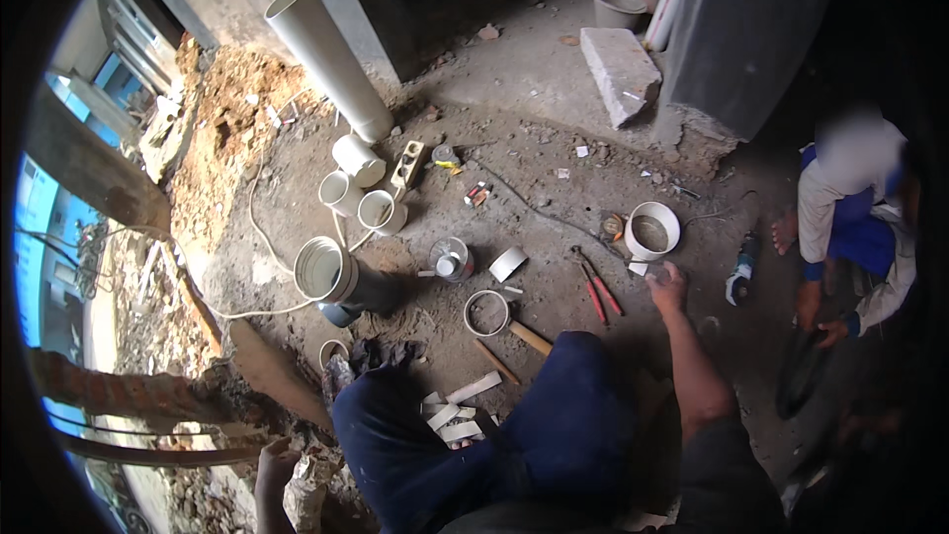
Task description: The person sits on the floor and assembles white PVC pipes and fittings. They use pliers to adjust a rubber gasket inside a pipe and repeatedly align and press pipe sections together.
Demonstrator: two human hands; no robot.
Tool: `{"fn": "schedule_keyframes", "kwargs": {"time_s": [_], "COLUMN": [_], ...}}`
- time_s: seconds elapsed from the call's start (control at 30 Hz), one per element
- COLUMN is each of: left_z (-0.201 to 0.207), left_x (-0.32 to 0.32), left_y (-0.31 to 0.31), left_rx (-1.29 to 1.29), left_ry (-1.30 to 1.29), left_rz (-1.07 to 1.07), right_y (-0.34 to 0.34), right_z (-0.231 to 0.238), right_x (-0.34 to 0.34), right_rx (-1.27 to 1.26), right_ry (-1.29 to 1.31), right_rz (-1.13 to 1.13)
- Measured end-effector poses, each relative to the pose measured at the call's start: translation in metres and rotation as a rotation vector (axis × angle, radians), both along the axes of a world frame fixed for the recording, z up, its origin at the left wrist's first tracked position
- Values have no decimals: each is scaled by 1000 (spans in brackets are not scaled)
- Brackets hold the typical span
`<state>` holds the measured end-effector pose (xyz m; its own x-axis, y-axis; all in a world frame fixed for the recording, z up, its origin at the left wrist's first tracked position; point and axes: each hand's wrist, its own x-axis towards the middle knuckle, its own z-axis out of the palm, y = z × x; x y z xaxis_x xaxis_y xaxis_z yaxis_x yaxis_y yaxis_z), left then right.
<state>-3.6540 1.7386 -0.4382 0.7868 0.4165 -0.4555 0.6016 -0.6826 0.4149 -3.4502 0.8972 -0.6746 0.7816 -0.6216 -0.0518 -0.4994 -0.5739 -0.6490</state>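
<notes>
My right hand (pixel 669 289) reaches forward with its fingers apart. Its fingertips are beside a small white piece (pixel 639 268) and just short of a wide white pipe ring (pixel 652 230). Left of it lie red-handled pliers (pixel 599 287). At the lower left, my left hand (pixel 278 459) is closed near the end of a long bar (pixel 163 453); what it grips, if anything, is hidden. Ahead of my knees are another white ring (pixel 487 312), a wooden handle (pixel 531 338), a curved white pipe piece (pixel 508 264) and a clear container (pixel 452 260).
White pipe pieces (pixel 359 160), a bucket-like ring (pixel 324 269) and a power strip (pixel 407 166) stand farther left. A tall white pipe (pixel 331 64) leans behind them. Cables cross the dirt floor. At right a person (pixel 855 188) crouches near an angle grinder (pixel 740 269). Rubble lies left.
</notes>
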Motion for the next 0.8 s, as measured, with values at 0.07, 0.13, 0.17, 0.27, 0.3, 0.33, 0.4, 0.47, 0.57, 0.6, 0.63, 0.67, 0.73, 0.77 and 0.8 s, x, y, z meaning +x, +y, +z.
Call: {"fn": "schedule_keyframes", "kwargs": {"time_s": [0.07, 0.13, 0.17, 0.27, 0.3, 0.33, 0.4, 0.47, 0.57, 0.6, 0.63, 0.67, 0.73, 0.77, 0.8], "left_z": [9, 18, 23, 34, 39, 44, 55, 68, 82, 85, 89, 92, 99, 103, 107], "left_x": [-24, -40, -46, -66, -73, -80, -96, -113, -133, -138, -142, -144, -146, -144, -143], "left_y": [-5, -15, -20, -44, -52, -59, -70, -75, -72, -71, -70, -69, -69, -68, -68], "left_rx": [86, 65, 100, 175, 191, 199, 142, 186, 277, 333, 301, 308, 335, 327, 325], "left_ry": [-14, 4, 14, 115, 153, 203, 232, 267, 303, 341, 308, 288, 272, 240, 213], "left_rz": [-77, 5, 52, 183, 201, 239, 334, 366, 382, 404, 431, 404, 431, 412, 397], "right_y": [-13, -30, -37, -50, -52, -53, -53, -49, -43, -41, -40, -41, -42, -43, -46], "right_z": [-28, -50, -61, -82, -85, -85, -79, -70, -50, -45, -40, -36, -31, -30, -29], "right_x": [34, 56, 62, 75, 76, 77, 79, 80, 82, 82, 83, 82, 84, 84, 85], "right_rx": [24, -88, -115, -122, -156, -219, -171, -236, -259, -223, -218, -209, -214, -228, -228], "right_ry": [-67, 50, 76, 195, 275, 286, 255, 171, 251, 271, 277, 280, 305, 324, 357], "right_rz": [24, 21, 34, 86, 84, 117, 122, 139, 204, 196, 224, 245, 283, 296, 314]}}
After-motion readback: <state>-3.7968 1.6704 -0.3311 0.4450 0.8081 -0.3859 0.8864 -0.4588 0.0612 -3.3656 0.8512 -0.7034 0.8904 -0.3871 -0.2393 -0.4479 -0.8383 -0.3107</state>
